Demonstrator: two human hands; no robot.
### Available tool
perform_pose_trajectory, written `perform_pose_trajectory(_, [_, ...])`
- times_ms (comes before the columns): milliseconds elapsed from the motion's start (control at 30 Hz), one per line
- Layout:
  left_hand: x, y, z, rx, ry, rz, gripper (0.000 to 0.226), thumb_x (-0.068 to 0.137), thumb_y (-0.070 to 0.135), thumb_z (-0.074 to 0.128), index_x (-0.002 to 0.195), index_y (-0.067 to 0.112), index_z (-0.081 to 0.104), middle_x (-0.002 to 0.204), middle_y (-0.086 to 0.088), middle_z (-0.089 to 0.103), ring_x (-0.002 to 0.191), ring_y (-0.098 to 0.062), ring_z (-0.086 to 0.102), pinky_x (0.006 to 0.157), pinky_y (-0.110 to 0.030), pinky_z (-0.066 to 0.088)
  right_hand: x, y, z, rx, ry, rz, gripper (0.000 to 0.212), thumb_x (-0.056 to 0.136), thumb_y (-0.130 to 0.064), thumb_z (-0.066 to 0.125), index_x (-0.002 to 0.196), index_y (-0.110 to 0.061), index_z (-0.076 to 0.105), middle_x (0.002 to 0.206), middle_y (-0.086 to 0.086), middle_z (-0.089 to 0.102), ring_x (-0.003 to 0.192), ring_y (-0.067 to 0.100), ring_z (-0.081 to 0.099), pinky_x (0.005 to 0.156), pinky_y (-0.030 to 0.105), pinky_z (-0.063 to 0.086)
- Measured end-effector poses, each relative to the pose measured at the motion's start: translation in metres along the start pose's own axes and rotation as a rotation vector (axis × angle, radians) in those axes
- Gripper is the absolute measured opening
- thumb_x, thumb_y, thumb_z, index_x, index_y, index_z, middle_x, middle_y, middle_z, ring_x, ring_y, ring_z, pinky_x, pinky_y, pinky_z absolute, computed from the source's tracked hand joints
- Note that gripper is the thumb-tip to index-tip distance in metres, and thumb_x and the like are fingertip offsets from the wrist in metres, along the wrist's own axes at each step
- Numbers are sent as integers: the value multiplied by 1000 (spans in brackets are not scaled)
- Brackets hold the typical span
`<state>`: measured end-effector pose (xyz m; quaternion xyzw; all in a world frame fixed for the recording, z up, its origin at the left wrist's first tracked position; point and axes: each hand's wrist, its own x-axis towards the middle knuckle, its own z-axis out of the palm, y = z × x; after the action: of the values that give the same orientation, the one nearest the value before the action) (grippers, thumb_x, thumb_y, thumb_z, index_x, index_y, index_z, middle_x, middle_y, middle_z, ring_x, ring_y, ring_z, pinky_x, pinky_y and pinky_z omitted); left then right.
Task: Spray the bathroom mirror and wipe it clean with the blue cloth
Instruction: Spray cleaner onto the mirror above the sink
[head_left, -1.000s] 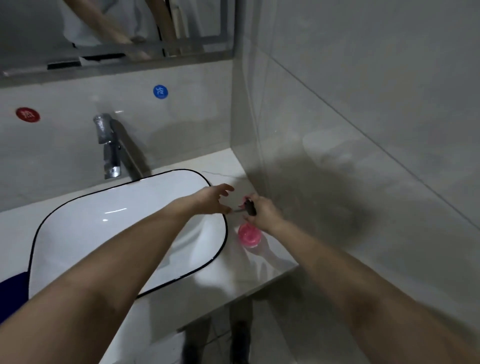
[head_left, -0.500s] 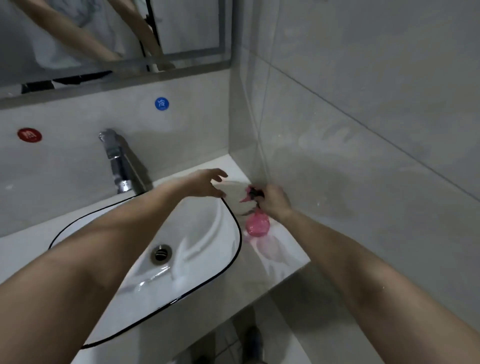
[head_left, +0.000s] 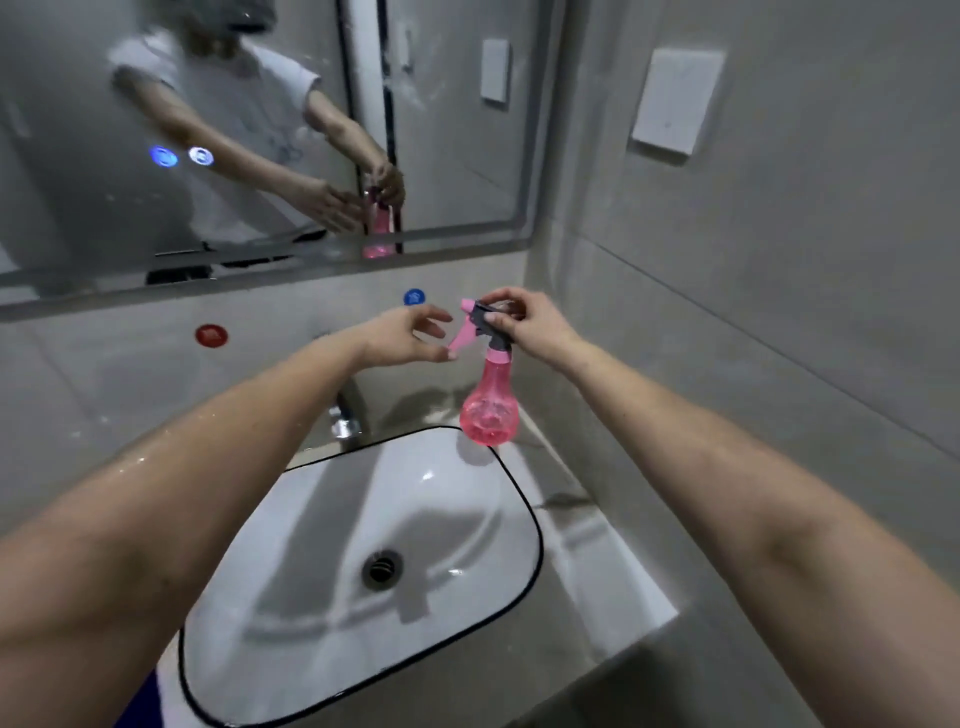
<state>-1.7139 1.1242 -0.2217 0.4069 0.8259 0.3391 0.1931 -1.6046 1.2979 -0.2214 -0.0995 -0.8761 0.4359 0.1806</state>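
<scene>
My right hand (head_left: 527, 322) pinches the grey-and-pink spray head of a pink spray bottle (head_left: 489, 405), which hangs in the air above the sink's far right corner. My left hand (head_left: 410, 335) is beside the bottle's pink trigger, fingers loosely spread, a fingertip at or near the trigger's tip. The mirror (head_left: 260, 130) fills the upper left and reflects a person, both hands and the bottle. A dark blue patch, perhaps the blue cloth (head_left: 143, 704), shows at the bottom left edge, mostly hidden by my left arm.
A white sink (head_left: 467, 613) with a black rim and a drain (head_left: 383, 569) lies below my arms. A chrome faucet (head_left: 345, 415) stands behind it, partly hidden. Red (head_left: 211, 335) and blue (head_left: 414, 297) round stickers mark the back wall. A tiled wall (head_left: 779, 312) closes the right side.
My right hand has lifted the pink bottle off the counter and up in front of the wall. My left hand rose alongside it. The view tilted up, showing much more mirror.
</scene>
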Motion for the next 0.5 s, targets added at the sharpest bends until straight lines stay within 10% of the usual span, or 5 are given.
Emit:
perform_pose_trajectory(100, [-22,-3,-27,-163,132,0,49,81,9,69,126,8,47,103,-6,59,83,-9,61,82,-19,47,11,-19,27,46,-84,-54,22,88,2,59,109,-1,62,89,11,64,63,-12,57,68,6,44])
perform_pose_trajectory(233, [-54,-12,-54,-233,315,-21,28,80,4,69,106,8,58,83,-1,58,73,-9,55,73,-15,45,16,-45,64,109,-197,-117,22,87,1,61,109,0,62,106,24,67,90,16,61,82,22,49])
perform_pose_trajectory(500, [-101,-30,-66,-257,425,-102,7,79,14,72,83,18,69,75,-2,65,64,-2,57,64,-13,49,12,-77,94,141,-328,-197,22,86,-8,65,108,-5,64,102,16,70,92,18,65,87,30,52])
